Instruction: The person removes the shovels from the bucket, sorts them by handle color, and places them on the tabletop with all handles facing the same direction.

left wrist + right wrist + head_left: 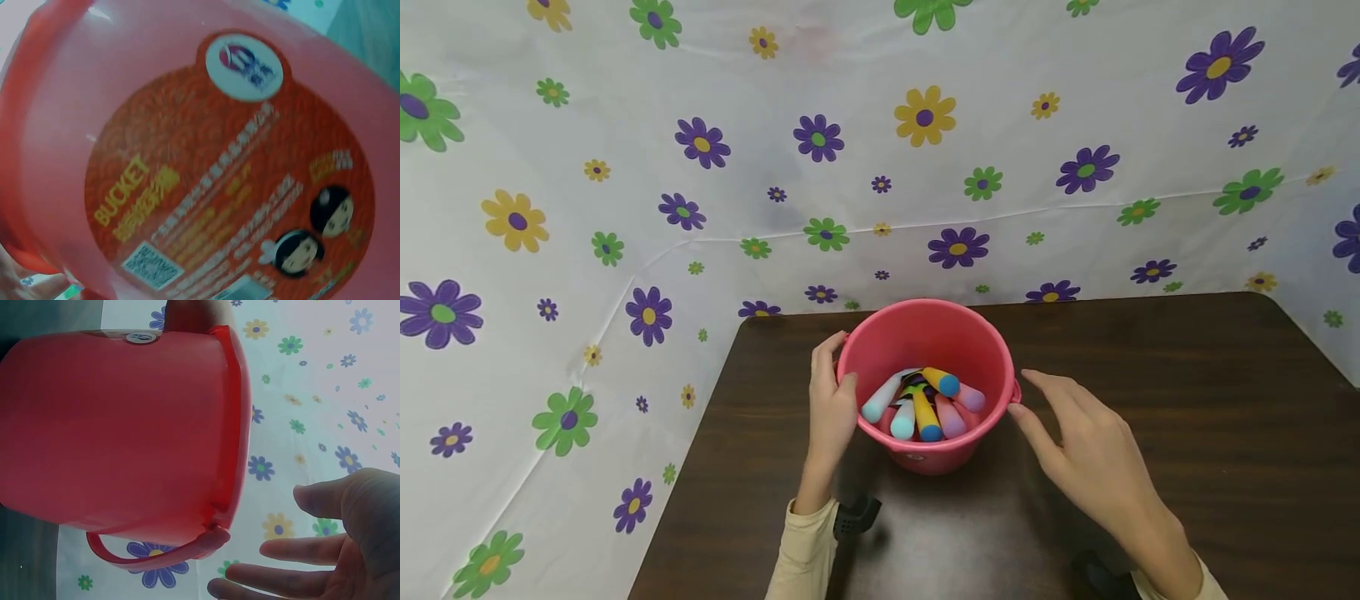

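Note:
A pink bucket (940, 457) stands upright on the dark table. Inside lie several tapered sticks with rounded ends: yellow with blue tips (927, 417), white with pale blue tips (883, 398) and pink ones (951, 418). Their kind is unclear. My left hand (833, 408) grips the bucket's left rim, thumb on the near side and fingers round the outside. Off the right rim, my right hand (1090, 446) is spread beside the handle's end; in the right wrist view its fingers (281, 578) are apart from the bucket and the hanging handle (159, 557).
The brown wooden table (1210, 417) reaches out to both sides of the bucket. Behind and to the left hangs a white cloth (850, 175) with purple, green and yellow flowers. A round red label (225, 181) reading BUCKET covers part of the bucket's side.

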Demonstrator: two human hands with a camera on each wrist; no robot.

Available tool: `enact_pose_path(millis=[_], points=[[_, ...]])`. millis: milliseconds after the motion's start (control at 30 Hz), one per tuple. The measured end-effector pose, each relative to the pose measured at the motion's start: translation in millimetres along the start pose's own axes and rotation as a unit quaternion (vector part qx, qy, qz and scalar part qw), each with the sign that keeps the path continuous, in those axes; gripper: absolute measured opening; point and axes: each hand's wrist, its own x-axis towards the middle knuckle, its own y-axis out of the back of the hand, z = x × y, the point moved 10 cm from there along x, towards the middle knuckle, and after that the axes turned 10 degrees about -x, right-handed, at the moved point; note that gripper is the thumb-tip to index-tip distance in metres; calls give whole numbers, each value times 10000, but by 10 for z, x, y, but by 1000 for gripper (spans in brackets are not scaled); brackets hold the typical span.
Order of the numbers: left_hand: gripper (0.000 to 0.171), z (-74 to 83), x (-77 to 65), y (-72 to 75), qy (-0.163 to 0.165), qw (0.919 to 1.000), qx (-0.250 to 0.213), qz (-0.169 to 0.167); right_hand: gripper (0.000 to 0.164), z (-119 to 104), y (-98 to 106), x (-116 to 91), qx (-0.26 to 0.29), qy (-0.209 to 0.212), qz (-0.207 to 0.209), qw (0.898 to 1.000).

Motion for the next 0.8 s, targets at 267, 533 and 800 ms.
enact_pose_path(millis=[267,533,800], points=[[60,-103,15,1,530,9979,-353,132,52,-22,-3,16,82,23,27,10000],[60,-152,25,17,683,9969,-379,44,51,-30,-37,23,138,12,-8,9999],[60,-177,52,32,676,9966,-423,-207,49,-133,-76,81,151,155,141,9997]])
